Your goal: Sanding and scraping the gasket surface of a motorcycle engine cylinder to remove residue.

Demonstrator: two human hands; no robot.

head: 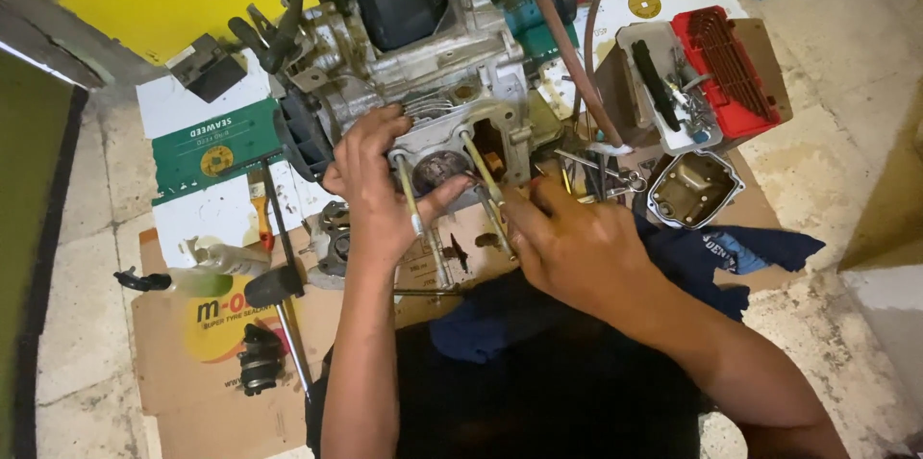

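Observation:
A grey metal engine block (423,65) lies on flattened cardboard (192,363) on the floor. Long studs (481,175) stick out of its open cylinder face (440,169) toward me. My left hand (375,195) rests on the left side of that face, thumb against the bore, fingers around a left stud. My right hand (577,248) reaches in from the right, fingertips pinching the lower end of a stud near the block's base.
A red-and-white tray of small tools (702,74) and a metal cover (694,188) lie to the right. A dark blue rag (731,252) lies under my right arm. A hammer (279,276), a plastic bottle (221,262) and a black part (260,358) sit left.

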